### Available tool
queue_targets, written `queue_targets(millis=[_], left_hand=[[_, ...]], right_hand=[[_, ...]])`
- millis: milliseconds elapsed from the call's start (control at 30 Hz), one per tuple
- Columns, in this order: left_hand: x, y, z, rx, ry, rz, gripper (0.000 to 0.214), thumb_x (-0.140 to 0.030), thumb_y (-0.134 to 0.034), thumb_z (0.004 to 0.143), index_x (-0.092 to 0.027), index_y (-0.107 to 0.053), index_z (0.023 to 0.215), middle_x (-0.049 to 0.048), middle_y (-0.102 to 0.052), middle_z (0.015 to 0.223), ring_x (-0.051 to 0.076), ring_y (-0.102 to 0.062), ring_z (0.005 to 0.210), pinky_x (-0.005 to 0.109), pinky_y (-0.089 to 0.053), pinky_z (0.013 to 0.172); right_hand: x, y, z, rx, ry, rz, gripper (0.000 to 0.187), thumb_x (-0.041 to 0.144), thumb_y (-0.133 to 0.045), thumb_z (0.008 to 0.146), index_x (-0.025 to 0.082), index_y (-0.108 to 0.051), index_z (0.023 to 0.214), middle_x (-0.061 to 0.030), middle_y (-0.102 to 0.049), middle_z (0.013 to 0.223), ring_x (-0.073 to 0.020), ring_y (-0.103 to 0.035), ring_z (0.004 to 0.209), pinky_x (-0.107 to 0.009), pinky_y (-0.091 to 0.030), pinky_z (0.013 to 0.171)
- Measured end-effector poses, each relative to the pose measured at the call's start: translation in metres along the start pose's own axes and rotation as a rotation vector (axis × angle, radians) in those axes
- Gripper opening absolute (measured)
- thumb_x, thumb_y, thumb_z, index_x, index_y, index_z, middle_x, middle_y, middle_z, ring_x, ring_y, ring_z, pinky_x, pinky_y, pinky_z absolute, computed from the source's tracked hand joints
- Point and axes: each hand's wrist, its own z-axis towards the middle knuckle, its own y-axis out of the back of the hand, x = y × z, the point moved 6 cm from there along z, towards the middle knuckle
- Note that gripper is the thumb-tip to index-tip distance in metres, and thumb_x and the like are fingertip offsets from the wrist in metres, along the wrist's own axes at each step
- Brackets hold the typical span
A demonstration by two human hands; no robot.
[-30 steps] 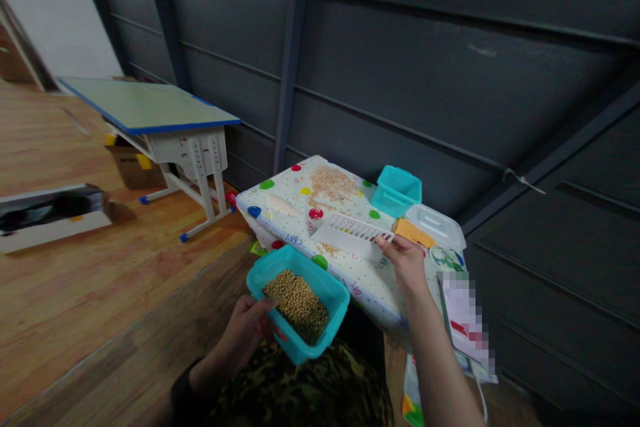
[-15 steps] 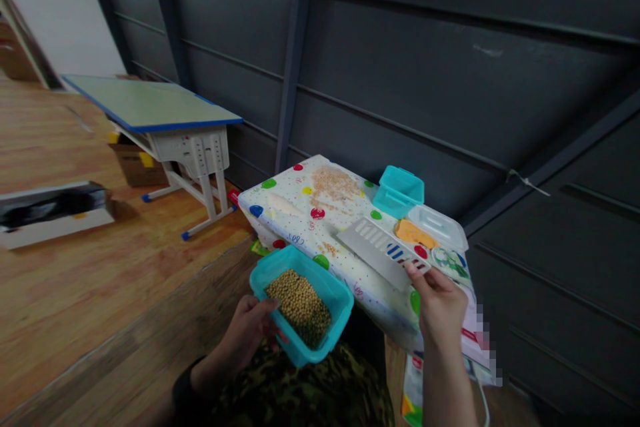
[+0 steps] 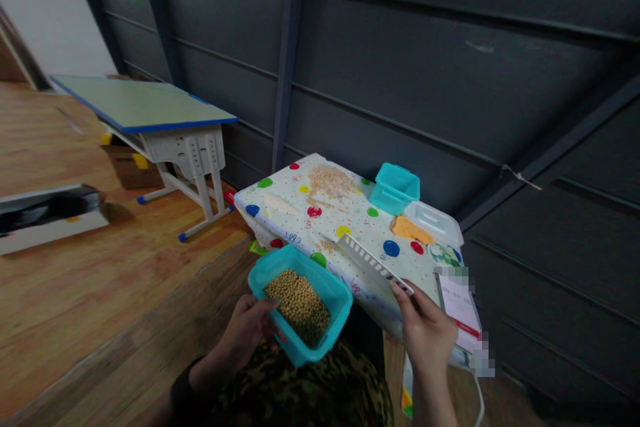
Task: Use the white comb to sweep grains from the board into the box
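Observation:
My left hand point(image 3: 250, 327) grips the near-left rim of a teal plastic container point(image 3: 334, 293), thumb over the edge. Yellowish soybeans point(image 3: 295, 293) fill its bottom, with smaller green beans at the near right. The container is held just off the table's front edge, slightly tilted. In my right hand point(image 3: 427, 327), thumb and fingers pinch the near end of a white flat scraper-like piece with a row of slots point(image 3: 373, 263). It is tilted nearly edge-on above the table's front part. A few soybeans point(image 3: 326, 247) lie beside its far end.
The table's dotted cloth point(image 3: 363, 227) bears scattered light-brown grains point(image 3: 330, 181) and a pale heap point(image 3: 281, 203). A second teal container point(image 3: 397, 190), a clear lid point(image 3: 440, 225), an orange cloth point(image 3: 410, 230) and a timer-like display point(image 3: 457, 307) stand right. A green-topped desk point(image 3: 145, 103) is left.
My right hand has moved slightly left and down, turning the slotted piece from showing its broad face to nearly edge-on. The left hand and container have barely moved.

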Motion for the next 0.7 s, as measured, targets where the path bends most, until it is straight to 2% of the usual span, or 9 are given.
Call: queue_targets(millis=[167, 333, 433, 533, 700], left_hand=[[0.001, 0.0, 0.001, 0.011, 0.008, 0.016, 0.052, -0.059, -0.099, 0.067, -0.025, -0.065, 0.047, 0.0085, -0.069, 0.044, 0.022, -0.063, 0.036, 0.029, -0.042, 0.032], [0.001, 0.0, 0.0, -0.01, 0.01, 0.021, 0.054, -0.061, -0.098, 0.066, -0.026, -0.063, 0.044, 0.0098, -0.068, 0.043, 0.021, -0.061, 0.035, 0.03, -0.041, 0.032], [-0.001, -0.002, -0.001, -0.007, 0.007, 0.028, 0.051, -0.059, -0.096, 0.067, -0.025, -0.065, 0.044, 0.01, -0.068, 0.043, 0.022, -0.061, 0.036, 0.03, -0.042, 0.033], [-0.003, -0.003, -0.003, -0.007, 0.004, 0.038, 0.047, -0.057, -0.095, 0.068, -0.024, -0.069, 0.047, 0.0098, -0.07, 0.045, 0.021, -0.062, 0.036, 0.03, -0.043, 0.033], [-0.004, -0.004, -0.004, -0.014, 0.001, 0.027, 0.049, -0.058, -0.096, 0.067, -0.024, -0.068, 0.047, 0.0089, -0.07, 0.045, 0.021, -0.061, 0.035, 0.029, -0.043, 0.032]], right_hand=[[-0.002, -0.002, -0.004, 0.036, -0.007, 0.007, 0.057, 0.085, -0.094, 0.082, 0.028, -0.098, 0.087, -0.0098, -0.092, 0.092, -0.036, -0.087, 0.082, -0.044, -0.071, 0.077], [-0.001, -0.002, -0.008, 0.036, -0.023, 0.008, 0.053, 0.081, -0.094, 0.083, 0.029, -0.098, 0.087, -0.01, -0.093, 0.093, -0.0371, -0.088, 0.083, -0.047, -0.073, 0.08], [-0.003, -0.004, -0.012, 0.067, -0.058, 0.022, 0.053, 0.082, -0.094, 0.082, 0.029, -0.098, 0.087, -0.0105, -0.093, 0.094, -0.0376, -0.088, 0.084, -0.048, -0.073, 0.082], [-0.004, -0.003, -0.015, 0.035, -0.081, 0.007, 0.056, 0.084, -0.094, 0.081, 0.029, -0.098, 0.089, -0.0107, -0.093, 0.096, -0.0384, -0.089, 0.087, -0.048, -0.073, 0.084], [-0.003, -0.006, -0.017, 0.054, -0.081, 0.014, 0.055, 0.084, -0.095, 0.081, 0.029, -0.098, 0.086, -0.0094, -0.093, 0.094, -0.0371, -0.089, 0.086, -0.045, -0.073, 0.082]])
